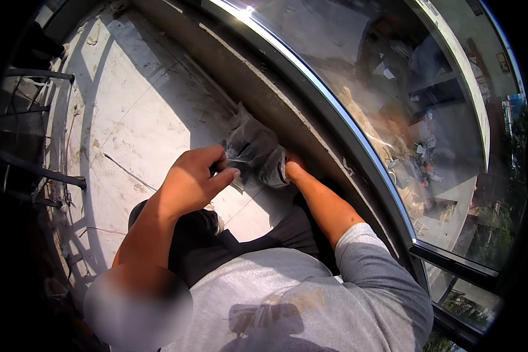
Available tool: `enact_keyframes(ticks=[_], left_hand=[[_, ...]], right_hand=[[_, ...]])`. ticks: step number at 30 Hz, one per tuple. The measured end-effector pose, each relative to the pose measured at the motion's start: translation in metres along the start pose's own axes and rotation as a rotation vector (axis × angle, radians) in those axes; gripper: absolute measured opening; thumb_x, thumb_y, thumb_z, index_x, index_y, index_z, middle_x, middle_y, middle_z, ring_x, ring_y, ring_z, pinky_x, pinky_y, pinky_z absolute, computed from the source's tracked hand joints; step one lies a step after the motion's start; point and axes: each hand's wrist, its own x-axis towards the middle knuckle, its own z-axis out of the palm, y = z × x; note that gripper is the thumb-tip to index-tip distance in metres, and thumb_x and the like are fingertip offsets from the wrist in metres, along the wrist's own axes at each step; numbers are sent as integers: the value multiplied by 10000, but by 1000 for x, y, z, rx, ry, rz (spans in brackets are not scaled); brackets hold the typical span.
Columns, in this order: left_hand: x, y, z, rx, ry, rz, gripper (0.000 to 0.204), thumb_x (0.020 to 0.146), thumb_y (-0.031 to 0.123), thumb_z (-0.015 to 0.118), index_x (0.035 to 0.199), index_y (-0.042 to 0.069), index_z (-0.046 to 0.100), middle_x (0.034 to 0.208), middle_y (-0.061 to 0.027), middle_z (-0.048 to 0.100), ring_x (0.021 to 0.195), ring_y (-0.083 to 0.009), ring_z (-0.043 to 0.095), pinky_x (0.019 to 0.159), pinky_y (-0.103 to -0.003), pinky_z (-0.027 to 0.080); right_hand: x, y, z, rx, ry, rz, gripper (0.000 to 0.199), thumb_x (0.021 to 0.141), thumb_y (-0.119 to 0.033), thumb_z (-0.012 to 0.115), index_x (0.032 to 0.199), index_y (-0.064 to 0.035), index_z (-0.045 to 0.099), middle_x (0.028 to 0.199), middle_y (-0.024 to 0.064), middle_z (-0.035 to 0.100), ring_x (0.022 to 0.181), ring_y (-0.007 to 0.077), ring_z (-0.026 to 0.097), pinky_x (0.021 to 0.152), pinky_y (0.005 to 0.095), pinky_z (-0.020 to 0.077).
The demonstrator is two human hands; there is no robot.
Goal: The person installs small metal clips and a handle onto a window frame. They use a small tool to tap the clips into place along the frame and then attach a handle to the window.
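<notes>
A clear, crumpled plastic bag (253,141) hangs in front of me, low beside the wall, with something dark showing through it. My left hand (196,175) is at the bag's left edge, fingers curled and thumb drawn in, pinching the film. On the bag's right side, my right hand (294,166) grips its gathered end; most of those fingers are hidden behind the plastic. What lies inside the bag is too unclear to name.
A low wall (264,88) and framed window glass (358,100) run along my right. Dusty pale floor tiles (141,111) stretch to the left, with a thin cable (129,172) on them. Dark metal bars (41,170) stand at the far left.
</notes>
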Motion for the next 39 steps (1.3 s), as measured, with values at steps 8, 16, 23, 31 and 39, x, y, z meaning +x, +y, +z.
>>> enact_keyframes(ticks=[8,16,23,31,39], left_hand=[[4,-1,3,22,-2,15,316,884,214,795,844,6,561,654,-64,521,625,-150,449,584,-333,422],[3,5,4,20,-24,-84,331,886,232,800,848,3,565,657,-69,535,629,-150,456,588,-333,429],[4,2,7,54,-30,-52,321,885,231,797,852,12,565,682,-79,549,650,-159,468,603,-339,433],[7,3,14,-66,2,-75,319,961,284,724,854,25,572,688,-47,549,624,-146,457,574,-329,417],[19,9,42,-1131,-175,-533,392,1097,393,442,1006,59,626,863,-71,660,694,-205,688,561,-342,571]], right_hand=[[-34,-71,-53,-5,264,-151,254,960,-116,588,1190,-65,681,1041,248,702,1031,433,673,883,433,533],[-40,-78,-71,-105,199,-114,287,902,-127,586,1167,-71,681,1033,261,699,1040,454,658,901,487,524],[-62,-107,-93,-182,231,-101,170,932,-121,609,1058,-29,677,1004,268,694,1002,445,664,868,490,530],[-76,-174,-119,130,627,-578,162,909,3,653,1071,-12,667,961,183,690,839,338,691,772,394,561],[-160,-323,-191,480,17,-580,148,965,35,603,1105,33,651,1023,67,659,895,128,656,780,271,546]])
